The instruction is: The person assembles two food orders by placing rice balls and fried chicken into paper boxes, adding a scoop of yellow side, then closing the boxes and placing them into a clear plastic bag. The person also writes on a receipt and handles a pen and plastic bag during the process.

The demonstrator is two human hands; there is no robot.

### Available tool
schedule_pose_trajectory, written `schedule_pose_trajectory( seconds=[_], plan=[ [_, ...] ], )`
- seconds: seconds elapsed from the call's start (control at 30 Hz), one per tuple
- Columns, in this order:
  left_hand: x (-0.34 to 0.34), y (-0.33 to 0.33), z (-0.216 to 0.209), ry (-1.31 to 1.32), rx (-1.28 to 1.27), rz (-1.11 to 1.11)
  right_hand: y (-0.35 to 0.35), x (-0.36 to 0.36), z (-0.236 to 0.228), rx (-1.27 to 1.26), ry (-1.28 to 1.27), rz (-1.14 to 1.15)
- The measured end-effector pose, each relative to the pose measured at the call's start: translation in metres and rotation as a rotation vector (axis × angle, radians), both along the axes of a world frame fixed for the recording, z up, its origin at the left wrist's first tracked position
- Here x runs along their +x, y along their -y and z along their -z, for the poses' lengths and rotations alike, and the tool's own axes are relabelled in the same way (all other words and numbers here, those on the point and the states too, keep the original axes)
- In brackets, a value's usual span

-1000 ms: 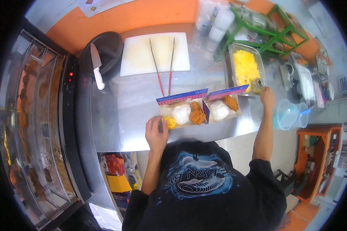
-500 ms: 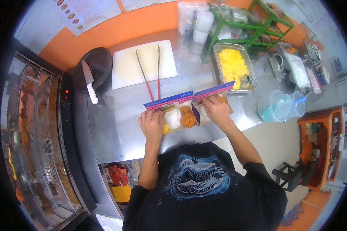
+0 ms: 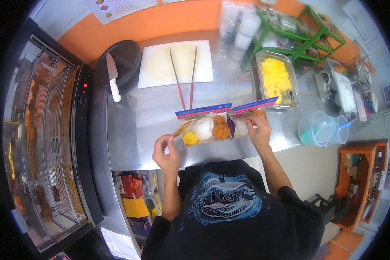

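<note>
L hand point(image 3: 166, 151) is just off the near-left corner of the L box point(image 3: 203, 111), thumb & forefinger closed on the near end of a thin brownish strip point(image 3: 183, 128) — can't tell from here if that's food or part of the box. R hand point(image 3: 260, 130) is over the R box point(image 3: 255, 106), fingers bent & fairly narrow; can't tell what, if anything, they grip.

Both boxes sit side by side on the steel counter point(image 3: 134, 138), blue lids up at the back. L one has a yellow heap point(image 3: 190, 138), a white mound point(image 3: 204, 127) in the middle & a fried piece point(image 3: 221, 129) on the right. R one's contents are mostly hidden by the hand.

Behind them: red-handled tongs point(image 3: 191, 94), tips on the white board point(image 3: 154, 65); a knife point(image 3: 112, 78) lies on a round black slab point(image 3: 130, 56), well left. Metal tray point(image 3: 261, 82) w/ yellow shreds point(image 3: 276, 78) stands behind the R box — clear tubs point(image 3: 310, 132) off to the right.
</note>
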State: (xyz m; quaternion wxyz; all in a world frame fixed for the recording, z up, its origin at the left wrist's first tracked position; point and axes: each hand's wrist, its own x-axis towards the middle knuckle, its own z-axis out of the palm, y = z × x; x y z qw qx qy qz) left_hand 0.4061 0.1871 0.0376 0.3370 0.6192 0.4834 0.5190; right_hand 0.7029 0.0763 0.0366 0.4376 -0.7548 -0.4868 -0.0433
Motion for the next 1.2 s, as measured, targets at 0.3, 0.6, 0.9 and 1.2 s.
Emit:
schedule_pose_trajectory(
  seconds=[0.3, 0.6, 0.9, 1.2],
  plan=[
    [-0.053, 0.013, -0.011, 0.106, -0.172, -0.112, -0.034, -0.077, -0.026, 0.113, 0.075, -0.327],
    [-0.061, 0.024, -0.015, 0.06, -0.125, -0.128, -0.105, -0.136, 0.028, -0.226, 0.329, -0.344],
    [-0.046, 0.026, -0.024, 0.075, -0.129, -0.097, -0.092, -0.128, 0.009, -0.183, 0.344, -0.372],
    [0.061, 0.034, -0.04, -0.289, 0.194, 0.513, 0.005, -0.008, -0.011, -0.235, 0.129, -0.004]
  ],
)
